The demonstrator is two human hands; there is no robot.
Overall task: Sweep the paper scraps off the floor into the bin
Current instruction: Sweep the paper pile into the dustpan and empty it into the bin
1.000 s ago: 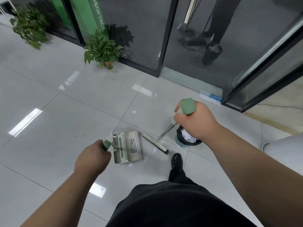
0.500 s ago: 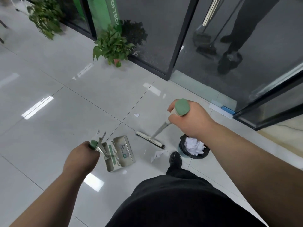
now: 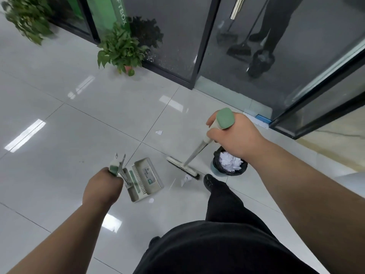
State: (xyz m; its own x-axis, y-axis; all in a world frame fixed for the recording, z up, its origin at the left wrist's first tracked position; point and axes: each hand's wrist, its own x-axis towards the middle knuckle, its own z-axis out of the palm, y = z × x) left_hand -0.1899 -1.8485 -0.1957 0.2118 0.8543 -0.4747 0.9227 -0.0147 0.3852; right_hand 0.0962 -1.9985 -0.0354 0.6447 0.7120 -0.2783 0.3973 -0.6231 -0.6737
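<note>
My right hand (image 3: 235, 135) grips the green top of the broom handle; the broom head (image 3: 182, 168) rests on the tiles beside a white paper scrap (image 3: 185, 178). My left hand (image 3: 102, 186) holds the handle of the cream dustpan (image 3: 144, 178), which sits on the floor left of the broom. One small scrap (image 3: 151, 200) lies at the pan's near edge, another scrap (image 3: 159, 132) lies farther off on the tiles. The black-lined bin (image 3: 230, 164), filled with crumpled paper, stands right of the broom, partly behind my right wrist.
My black shoe (image 3: 210, 180) stands just in front of the bin. A potted plant (image 3: 122, 50) and a second plant (image 3: 27, 18) stand by the dark glass wall (image 3: 177, 36) and its doorway. The glass reflects legs and a broom. A pale rounded object (image 3: 353, 180) shows at the right edge.
The broom head went up and left off the scrap, then came back toward it. The view shifted left, uncovering the bin. Both hands keep their grips.
</note>
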